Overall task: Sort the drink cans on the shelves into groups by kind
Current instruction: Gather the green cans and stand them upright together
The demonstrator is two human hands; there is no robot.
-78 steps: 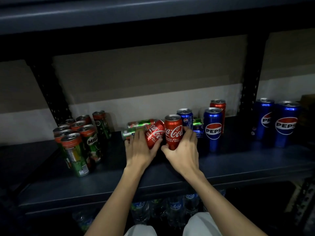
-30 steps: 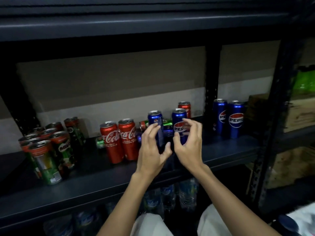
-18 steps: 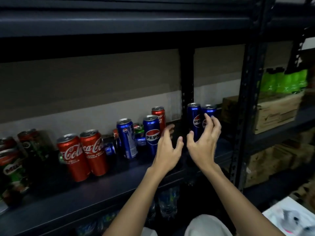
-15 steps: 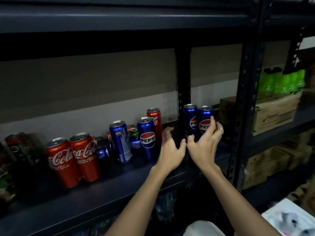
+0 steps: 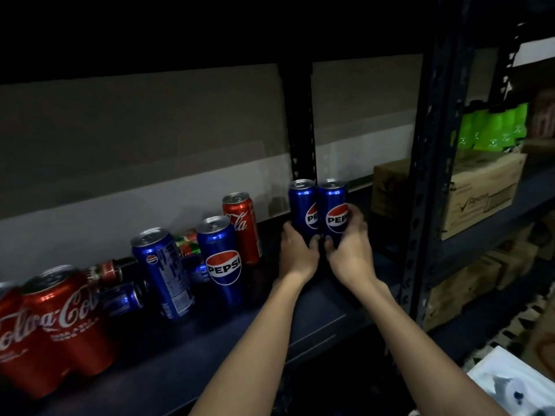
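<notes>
Upright, 2 blue Pepsi cans [image 5: 318, 207] touching, hand-gripped.

Tall blue aluminium Pepsi cans [image 5: 332, 205] are showing red-white-blue globes; red Coca-Cola cans [image 5: 69, 322] are wearing white script.

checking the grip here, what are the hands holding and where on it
Each hand grips one upright Pepsi can low on its body: left hand the left can, right hand the right can.

Dim, unevenly lit view: black shadow fills the space above the pale back wall [image 5: 150, 139], while the Coca-Cola cans [image 5: 54, 328] left of it smear with edge blur
</notes>
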